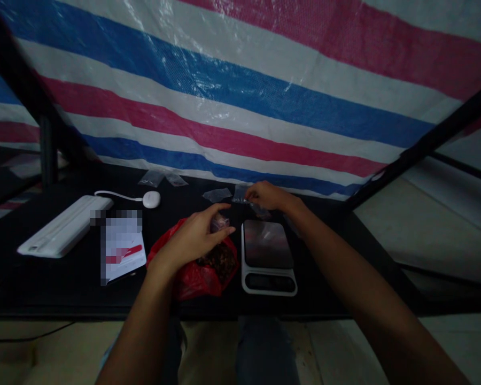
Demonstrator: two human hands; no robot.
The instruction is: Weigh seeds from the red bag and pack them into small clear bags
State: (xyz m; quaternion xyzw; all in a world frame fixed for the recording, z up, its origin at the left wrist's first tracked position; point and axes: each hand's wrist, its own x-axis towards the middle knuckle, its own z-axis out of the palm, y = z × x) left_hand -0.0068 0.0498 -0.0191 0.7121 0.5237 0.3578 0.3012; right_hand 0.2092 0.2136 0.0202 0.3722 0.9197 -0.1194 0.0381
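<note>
The kitchen scale sits on the dark tabletop, its display edge toward the person. The red plastic bag lies just left of the scale, mouth upward, with loose brown pieces showing inside. Above that mouth is the left hand, thumb and forefinger spread apart; a small clear packet shows between them, but whether the other fingers grip it I cannot tell. The right hand is beyond the scale, fingers curled down at a flat clear bag; whether they pinch it is unclear. Another clear bag lies beyond the scale and to its left. To handle these well, the right hand should take thin film by one edge with the fingertips, so that a single bag lifts cleanly. The left hand is best kept over the red bag, so anything shed lands there and not beside the scale. The right forearm passes near the scale's far right corner and should stay clear of its plate
</note>
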